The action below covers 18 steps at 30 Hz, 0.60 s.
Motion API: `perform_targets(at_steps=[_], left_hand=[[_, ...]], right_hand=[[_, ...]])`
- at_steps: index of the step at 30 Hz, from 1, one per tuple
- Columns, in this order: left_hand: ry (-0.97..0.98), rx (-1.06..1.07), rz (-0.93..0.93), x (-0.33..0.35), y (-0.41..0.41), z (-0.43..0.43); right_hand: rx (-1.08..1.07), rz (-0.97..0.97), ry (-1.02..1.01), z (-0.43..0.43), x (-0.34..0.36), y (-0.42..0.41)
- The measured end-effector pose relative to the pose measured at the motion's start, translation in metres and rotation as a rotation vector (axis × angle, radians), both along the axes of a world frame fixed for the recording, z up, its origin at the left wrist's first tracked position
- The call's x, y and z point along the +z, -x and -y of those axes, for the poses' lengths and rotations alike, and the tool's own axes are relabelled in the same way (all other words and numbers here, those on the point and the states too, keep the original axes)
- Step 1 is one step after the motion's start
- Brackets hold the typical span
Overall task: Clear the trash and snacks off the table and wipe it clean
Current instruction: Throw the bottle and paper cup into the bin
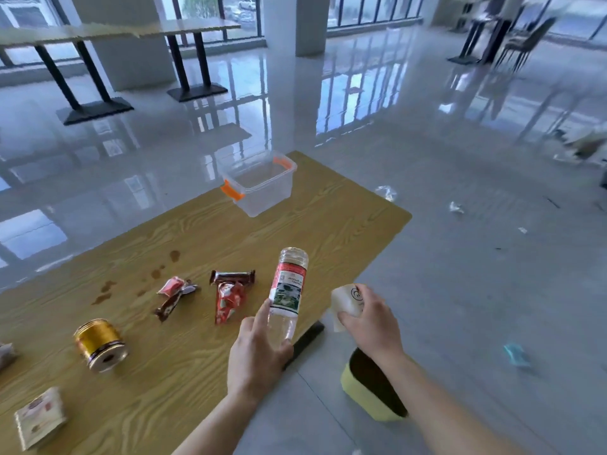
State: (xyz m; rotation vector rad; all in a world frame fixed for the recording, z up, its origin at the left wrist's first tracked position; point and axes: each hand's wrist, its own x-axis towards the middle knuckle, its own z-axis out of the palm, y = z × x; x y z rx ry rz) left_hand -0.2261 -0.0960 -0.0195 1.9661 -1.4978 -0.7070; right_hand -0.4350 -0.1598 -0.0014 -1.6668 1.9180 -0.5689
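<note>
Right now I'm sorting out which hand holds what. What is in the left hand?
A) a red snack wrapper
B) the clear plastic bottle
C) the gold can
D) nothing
B: the left hand grips the bottle by its lower end above the table, while the right hand holds a white paper cup.

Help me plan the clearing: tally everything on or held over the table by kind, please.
Plastic bottle in the left hand: 1
Paper cup in the right hand: 1
Snack wrappers: 3
Gold can: 1
Snack packet: 1
Clear bin: 1
Total: 8
</note>
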Motion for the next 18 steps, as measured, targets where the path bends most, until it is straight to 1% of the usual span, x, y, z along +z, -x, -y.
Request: perform_targets(at_steps=[4, 9, 12, 15, 18], left_hand=[[-0.035, -0.078, -0.02, -0.012, 0.051, 0.006], [-0.101, -0.195, 0.021, -0.047, 0.121, 0.012], [-0.209, -0.241, 0.037, -0.079, 0.163, 0.013], [-0.364, -0.209, 0.037, -0.121, 0.197, 0.023], [-0.475, -0.193, 0.066, -0.17, 0.222, 0.039]], right_hand=[[-0.089, 0.003, -0.034, 0.001, -0.02, 0.058], [-0.139, -0.015, -0.181, 0.002, -0.07, 0.13], [-0.143, -0.033, -0.297, 0.002, -0.104, 0.17], [-0.134, -0.048, -0.421, 0.006, -0.146, 0.201], [-0.136, -0.047, -0.504, 0.019, -0.193, 0.221]])
